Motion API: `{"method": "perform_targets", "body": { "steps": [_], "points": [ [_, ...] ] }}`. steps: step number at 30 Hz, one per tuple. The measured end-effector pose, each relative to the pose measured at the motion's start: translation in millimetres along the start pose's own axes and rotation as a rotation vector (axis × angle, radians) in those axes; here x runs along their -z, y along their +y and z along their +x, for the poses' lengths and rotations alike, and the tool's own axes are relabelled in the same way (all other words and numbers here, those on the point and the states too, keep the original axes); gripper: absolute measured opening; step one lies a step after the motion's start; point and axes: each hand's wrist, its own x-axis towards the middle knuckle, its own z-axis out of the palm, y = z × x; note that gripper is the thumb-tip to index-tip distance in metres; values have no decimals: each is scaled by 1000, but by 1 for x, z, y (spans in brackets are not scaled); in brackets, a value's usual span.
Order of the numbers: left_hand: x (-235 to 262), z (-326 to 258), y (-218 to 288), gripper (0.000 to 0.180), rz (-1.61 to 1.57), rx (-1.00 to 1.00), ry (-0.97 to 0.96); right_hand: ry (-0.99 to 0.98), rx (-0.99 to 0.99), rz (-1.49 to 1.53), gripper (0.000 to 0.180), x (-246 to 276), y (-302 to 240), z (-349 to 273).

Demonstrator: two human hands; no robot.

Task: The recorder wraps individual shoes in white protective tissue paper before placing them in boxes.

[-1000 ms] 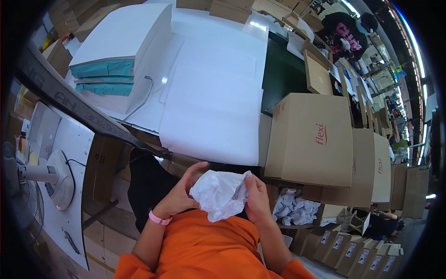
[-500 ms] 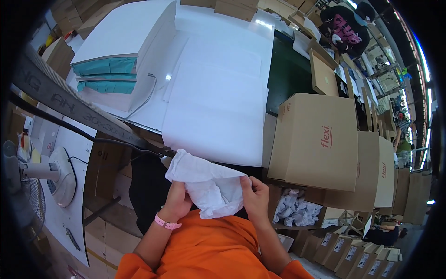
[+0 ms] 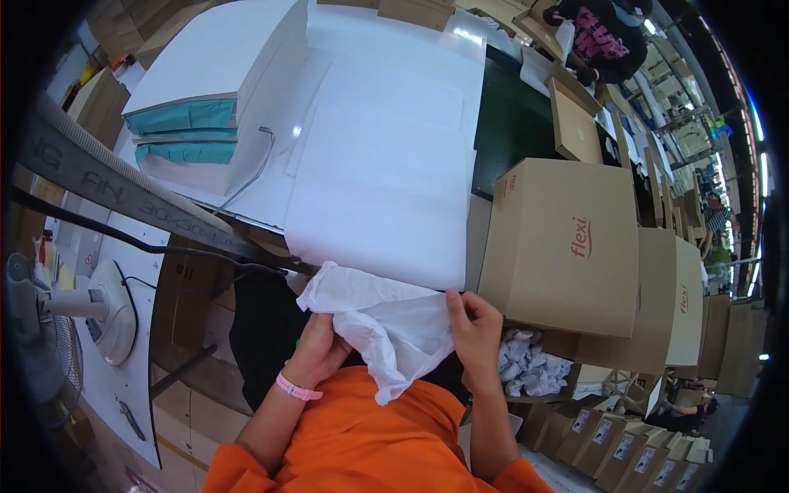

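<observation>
1. Tissue paper (image 3: 386,324), crumpled and white, hangs between your hands at the tabletop (image 3: 386,123) edge, just under the big flat sheet (image 3: 382,197).
2. Your right hand (image 3: 475,329) pinches its right edge, grip closed, keeping it spread.
3. Your left hand (image 3: 316,349) clasps it from beneath, supporting the bulk.

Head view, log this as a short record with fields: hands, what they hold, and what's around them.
left hand: grips the white paper from below, pink wristband on the wrist
right hand: pinches the paper's right edge
paper: crumpled, partly spread between both hands, in front of the orange shirt
table: white sheets lie flat just beyond the hands
right of hands: brown carton, more cartons in a row behind it
below carton: heap of crumpled white paper
left: fan
</observation>
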Motion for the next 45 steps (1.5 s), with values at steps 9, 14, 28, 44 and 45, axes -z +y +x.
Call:
{"method": "perform_targets", "body": {
  "steps": [9,14,28,44,45],
  "points": [
    [-3,1,5,52,351,-269,-68,-274,520,-155,55,-25,-52,-24],
    [-21,10,-16,54,698,-506,281,-142,198,11,27,-46,-49,-28],
    [-32,-19,26,76,524,-91,-239,-131,8,416,33,-13,-72,13],
    [-16,-4,24,62,-386,171,-211,133,352,-94,37,9,-101,95],
    [-25,-5,24,71,-339,45,-254,116,352,-130,40,7,-103,101]
  ]
}}
